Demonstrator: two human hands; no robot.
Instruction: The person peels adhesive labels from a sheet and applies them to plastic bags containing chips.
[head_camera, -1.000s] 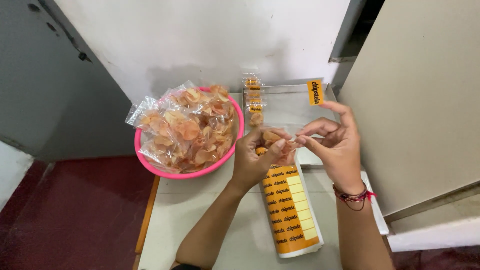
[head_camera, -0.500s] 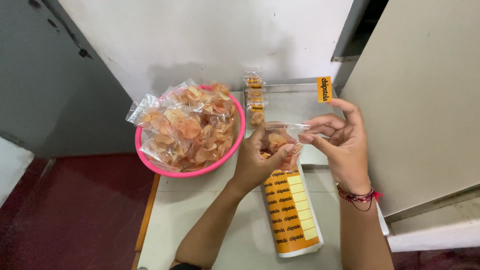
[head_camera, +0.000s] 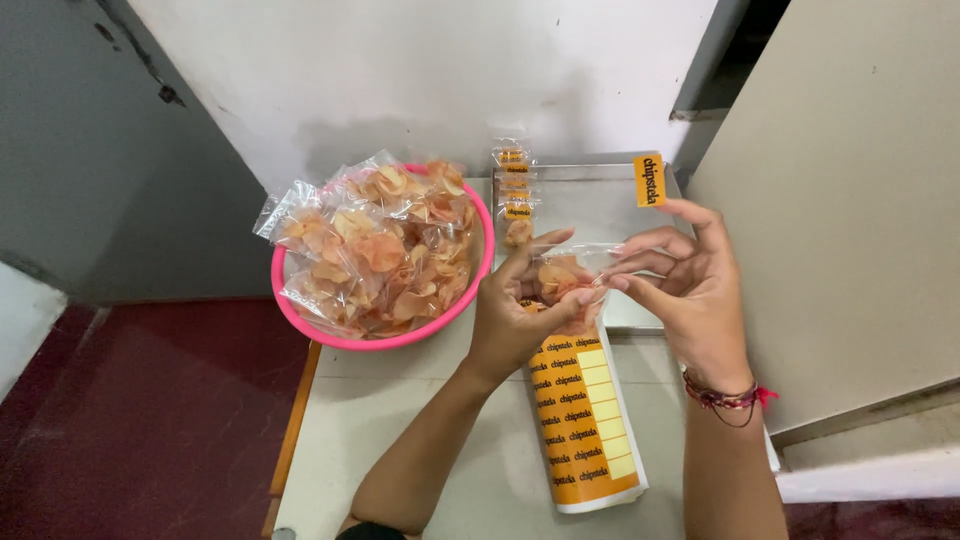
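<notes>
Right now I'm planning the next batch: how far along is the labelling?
Done: a few stickered packets lie on the steel tray. In hand: both hands, left hand and right hand, hold one chip packet, orange sticker on a fingertip. Left: the pink basin full of packets.

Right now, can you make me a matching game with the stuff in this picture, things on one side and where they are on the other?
Things:
1. orange sticker
2. small clear bag of chips
3. pink bowl
4. sheet of orange stickers

Places:
A. flat on the table, between the two forearms
B. stuck on a fingertip of the right hand
C. pinched between the left hand and the right hand
D. at the left of the table, heaped with bags of chips

Pairs: 1-B, 2-C, 3-D, 4-A
</notes>
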